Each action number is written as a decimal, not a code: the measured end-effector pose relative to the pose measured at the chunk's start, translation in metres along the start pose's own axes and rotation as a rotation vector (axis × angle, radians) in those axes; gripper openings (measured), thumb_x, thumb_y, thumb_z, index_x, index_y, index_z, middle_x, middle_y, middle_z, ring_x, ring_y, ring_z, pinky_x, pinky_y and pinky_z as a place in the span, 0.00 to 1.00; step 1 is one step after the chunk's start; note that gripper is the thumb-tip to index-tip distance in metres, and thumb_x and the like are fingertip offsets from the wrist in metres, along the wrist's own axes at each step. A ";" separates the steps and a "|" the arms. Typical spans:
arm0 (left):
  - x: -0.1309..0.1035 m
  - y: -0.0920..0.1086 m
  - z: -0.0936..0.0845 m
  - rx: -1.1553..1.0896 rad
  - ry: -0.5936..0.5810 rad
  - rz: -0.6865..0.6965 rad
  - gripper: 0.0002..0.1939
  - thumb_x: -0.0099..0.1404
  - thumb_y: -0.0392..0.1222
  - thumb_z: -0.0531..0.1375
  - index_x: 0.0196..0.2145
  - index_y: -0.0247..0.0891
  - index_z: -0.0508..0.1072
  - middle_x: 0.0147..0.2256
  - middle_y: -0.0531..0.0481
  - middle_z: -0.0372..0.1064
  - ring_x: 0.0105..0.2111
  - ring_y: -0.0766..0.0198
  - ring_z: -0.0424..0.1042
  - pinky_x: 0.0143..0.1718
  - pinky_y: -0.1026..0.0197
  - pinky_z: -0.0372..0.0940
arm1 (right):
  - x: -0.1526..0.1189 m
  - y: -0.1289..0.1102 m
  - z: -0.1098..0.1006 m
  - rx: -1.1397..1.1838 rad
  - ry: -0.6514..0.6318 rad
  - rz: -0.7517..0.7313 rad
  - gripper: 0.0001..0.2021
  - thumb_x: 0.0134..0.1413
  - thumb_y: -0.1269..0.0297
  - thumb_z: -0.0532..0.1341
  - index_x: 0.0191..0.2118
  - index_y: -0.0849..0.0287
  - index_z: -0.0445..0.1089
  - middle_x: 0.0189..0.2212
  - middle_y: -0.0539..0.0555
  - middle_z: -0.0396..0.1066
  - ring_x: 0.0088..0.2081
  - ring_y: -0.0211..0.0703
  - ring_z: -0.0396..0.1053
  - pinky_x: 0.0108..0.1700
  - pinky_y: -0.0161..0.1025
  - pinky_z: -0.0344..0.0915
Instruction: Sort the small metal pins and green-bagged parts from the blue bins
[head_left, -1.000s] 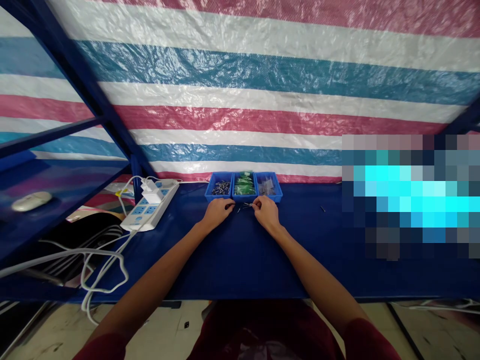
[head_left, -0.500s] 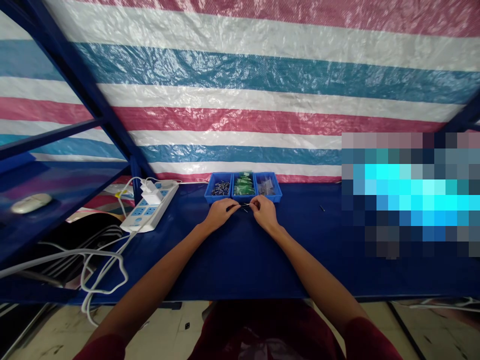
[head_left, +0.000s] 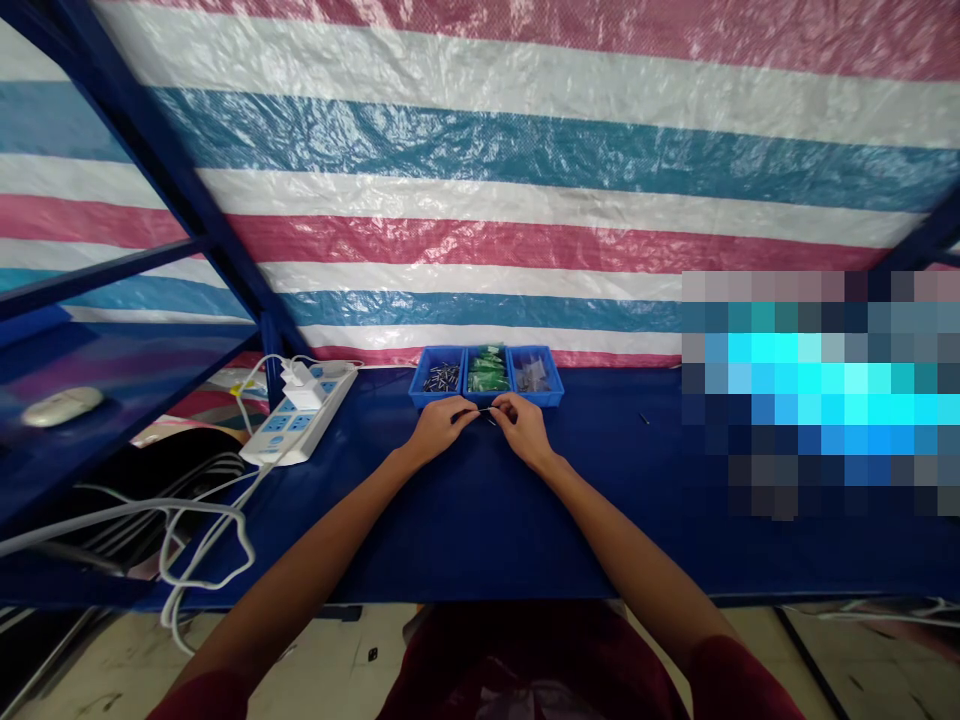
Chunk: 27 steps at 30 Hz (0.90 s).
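A smooth, rounded white mouse (head_left: 63, 407) lay on the painted shelf (head_left: 142, 360), then a glossy white power strip (head_left: 286, 438). The left blue tray (head_left: 416, 388) held slim dark-and-silver pieces (head_left: 442, 378); below it, the left hand (head_left: 439, 428) pinched one end of a thin rod (head_left: 485, 409), just above the blue tabletop (head_left: 480, 510). Crinkled green packets (head_left: 489, 376) filled the middle tray (head_left: 489, 398). The right hand (head_left: 525, 430) pinched the rod's other end, before the right tray (head_left: 556, 388) of translucent bags (head_left: 533, 376). Compared with half a second earlier, the right fingertips had moved nearer the left ones.
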<state>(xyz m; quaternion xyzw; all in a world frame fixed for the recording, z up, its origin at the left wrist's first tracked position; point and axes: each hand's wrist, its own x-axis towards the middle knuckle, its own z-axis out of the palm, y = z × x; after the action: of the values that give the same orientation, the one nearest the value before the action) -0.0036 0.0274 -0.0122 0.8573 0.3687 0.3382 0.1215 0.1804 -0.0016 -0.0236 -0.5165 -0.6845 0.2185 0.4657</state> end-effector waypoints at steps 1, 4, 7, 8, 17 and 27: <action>0.000 0.000 0.000 -0.002 0.001 0.004 0.15 0.68 0.47 0.53 0.33 0.37 0.75 0.32 0.47 0.75 0.32 0.61 0.73 0.37 0.61 0.65 | 0.000 0.000 0.000 -0.001 -0.004 -0.010 0.06 0.56 0.64 0.57 0.35 0.57 0.70 0.29 0.50 0.70 0.30 0.39 0.67 0.37 0.35 0.63; -0.001 0.002 -0.002 -0.023 0.019 -0.001 0.16 0.69 0.48 0.52 0.33 0.38 0.75 0.32 0.47 0.75 0.32 0.62 0.72 0.36 0.61 0.66 | 0.000 -0.001 0.000 0.009 -0.013 -0.043 0.07 0.58 0.64 0.56 0.34 0.58 0.70 0.30 0.51 0.71 0.32 0.40 0.68 0.38 0.35 0.64; -0.001 0.003 -0.003 -0.064 0.059 -0.015 0.16 0.69 0.49 0.52 0.35 0.37 0.75 0.33 0.47 0.75 0.29 0.64 0.71 0.33 0.62 0.65 | -0.001 -0.003 -0.001 0.010 -0.036 -0.039 0.08 0.60 0.63 0.54 0.35 0.58 0.70 0.31 0.51 0.72 0.32 0.39 0.69 0.39 0.35 0.63; -0.001 0.004 -0.003 -0.070 0.071 -0.016 0.16 0.69 0.49 0.52 0.35 0.37 0.75 0.33 0.47 0.75 0.28 0.64 0.70 0.32 0.63 0.64 | -0.001 -0.004 -0.001 0.005 -0.043 -0.034 0.09 0.61 0.62 0.54 0.35 0.58 0.70 0.31 0.51 0.72 0.32 0.39 0.69 0.39 0.35 0.63; -0.001 0.003 -0.003 -0.072 0.090 -0.027 0.15 0.68 0.48 0.52 0.34 0.37 0.73 0.31 0.48 0.74 0.27 0.65 0.69 0.30 0.64 0.63 | -0.003 -0.006 0.002 0.062 -0.027 -0.050 0.09 0.60 0.59 0.55 0.36 0.57 0.70 0.29 0.50 0.71 0.30 0.39 0.68 0.36 0.34 0.63; -0.002 0.006 -0.004 -0.092 0.101 -0.020 0.14 0.67 0.47 0.55 0.34 0.35 0.74 0.28 0.49 0.74 0.25 0.66 0.69 0.27 0.65 0.62 | -0.002 -0.007 0.000 0.061 0.003 -0.071 0.10 0.61 0.60 0.54 0.34 0.58 0.70 0.30 0.51 0.72 0.31 0.39 0.68 0.37 0.34 0.63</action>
<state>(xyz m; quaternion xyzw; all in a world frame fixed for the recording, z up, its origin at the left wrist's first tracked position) -0.0041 0.0220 -0.0073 0.8289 0.3668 0.3966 0.1455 0.1765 -0.0064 -0.0193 -0.4778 -0.6948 0.2216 0.4897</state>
